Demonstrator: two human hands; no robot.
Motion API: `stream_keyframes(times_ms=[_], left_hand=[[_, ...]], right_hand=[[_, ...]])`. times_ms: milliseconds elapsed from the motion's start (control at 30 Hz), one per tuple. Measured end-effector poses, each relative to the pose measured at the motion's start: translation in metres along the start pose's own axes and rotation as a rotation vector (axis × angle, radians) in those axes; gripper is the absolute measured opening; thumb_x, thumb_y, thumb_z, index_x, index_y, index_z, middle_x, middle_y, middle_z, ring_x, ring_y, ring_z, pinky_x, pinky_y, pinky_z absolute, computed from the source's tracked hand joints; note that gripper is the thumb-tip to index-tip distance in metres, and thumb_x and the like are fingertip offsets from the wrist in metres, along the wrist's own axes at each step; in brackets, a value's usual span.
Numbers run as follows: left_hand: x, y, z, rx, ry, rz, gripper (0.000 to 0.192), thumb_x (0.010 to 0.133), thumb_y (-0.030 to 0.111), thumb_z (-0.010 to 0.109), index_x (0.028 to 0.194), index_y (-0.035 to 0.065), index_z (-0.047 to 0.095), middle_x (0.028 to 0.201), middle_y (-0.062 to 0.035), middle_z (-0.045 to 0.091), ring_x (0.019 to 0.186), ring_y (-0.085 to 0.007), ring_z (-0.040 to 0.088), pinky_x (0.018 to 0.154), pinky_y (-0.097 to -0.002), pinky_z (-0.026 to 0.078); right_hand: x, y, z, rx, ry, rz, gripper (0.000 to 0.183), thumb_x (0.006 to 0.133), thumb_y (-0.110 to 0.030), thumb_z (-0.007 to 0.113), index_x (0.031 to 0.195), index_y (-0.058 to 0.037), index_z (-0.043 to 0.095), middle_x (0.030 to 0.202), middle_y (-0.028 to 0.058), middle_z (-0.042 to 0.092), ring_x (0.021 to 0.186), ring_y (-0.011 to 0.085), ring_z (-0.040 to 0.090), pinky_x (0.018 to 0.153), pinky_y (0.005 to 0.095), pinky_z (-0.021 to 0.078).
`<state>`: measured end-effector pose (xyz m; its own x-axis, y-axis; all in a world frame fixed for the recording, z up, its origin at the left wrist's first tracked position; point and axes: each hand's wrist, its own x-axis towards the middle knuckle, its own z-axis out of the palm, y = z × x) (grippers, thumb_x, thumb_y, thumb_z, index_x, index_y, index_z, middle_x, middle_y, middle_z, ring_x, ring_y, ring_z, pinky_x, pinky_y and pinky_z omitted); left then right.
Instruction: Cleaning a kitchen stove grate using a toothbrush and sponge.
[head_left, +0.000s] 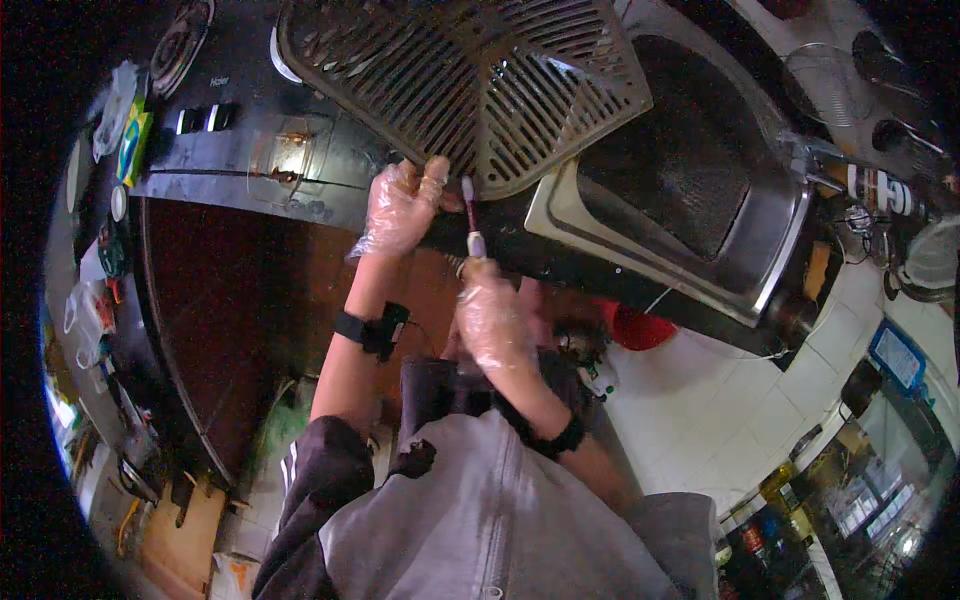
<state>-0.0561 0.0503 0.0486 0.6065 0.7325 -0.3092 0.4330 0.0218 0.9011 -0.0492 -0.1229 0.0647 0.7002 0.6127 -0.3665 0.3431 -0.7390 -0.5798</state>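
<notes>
A slotted metal grille (420, 94), which looks like a range-hood filter with greasy brown grime, is tilted up before me over the counter. My left hand (401, 206), in a clear plastic glove, grips its near lower edge. In my right hand (495, 319), gloved the same way and slightly blurred, is a toothbrush (472, 217) with a white and purple handle. The brush head points away from me and meets the grille's lower corner, just right of my left fingers. Whether the bristles press on the slots cannot be made out.
Left of the grille lies a dark Haier cooktop (232, 142) with two knobs and a clear container (283, 161). To the right is a metal sink (757, 247) with a faucet (814, 154). A red basin (641, 326) sits below the counter edge.
</notes>
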Motion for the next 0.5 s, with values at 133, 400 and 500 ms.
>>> stream_keyframes(times_ms=[133, 400, 500], left_hand=[[-0.002, -0.001, -0.011, 0.073, -0.023, 0.005, 0.030, 0.094, 0.023, 0.063, 0.083, -0.0052, 0.061, 0.067, -0.0093, 0.066, 0.059, -0.0159, 0.068, 0.053, -0.0286, 0.050], [-0.007, -0.009, 0.002, 0.116, 0.023, 0.071, 0.037, 0.095, 0.027, 0.062, 0.071, -0.0017, 0.056, 0.062, -0.0108, 0.067, 0.057, -0.0150, 0.067, 0.051, -0.0298, 0.048], [-0.005, -0.023, 0.014, -0.041, 0.081, 0.070, 0.039, 0.094, 0.026, 0.062, 0.068, -0.0008, 0.055, 0.061, -0.0100, 0.067, 0.056, -0.0147, 0.066, 0.052, -0.0310, 0.049]], right_hand=[[0.010, -0.007, -0.032, -0.155, -0.289, 0.206, 0.024, 0.097, -0.028, 0.045, 0.101, -0.0061, 0.054, 0.076, 0.0267, 0.065, 0.074, 0.0465, 0.064, 0.066, 0.0576, 0.0508], [0.043, 0.067, -0.093, -0.658, 0.028, 0.072, 0.024, 0.097, -0.029, 0.046, 0.098, -0.0066, 0.056, 0.067, 0.0182, 0.066, 0.062, 0.0354, 0.067, 0.055, 0.0480, 0.0538], [0.034, 0.064, -0.072, -0.461, -0.112, 0.117, 0.024, 0.097, -0.027, 0.045, 0.096, -0.0049, 0.055, 0.073, 0.0227, 0.066, 0.067, 0.0423, 0.066, 0.059, 0.0530, 0.0528]])
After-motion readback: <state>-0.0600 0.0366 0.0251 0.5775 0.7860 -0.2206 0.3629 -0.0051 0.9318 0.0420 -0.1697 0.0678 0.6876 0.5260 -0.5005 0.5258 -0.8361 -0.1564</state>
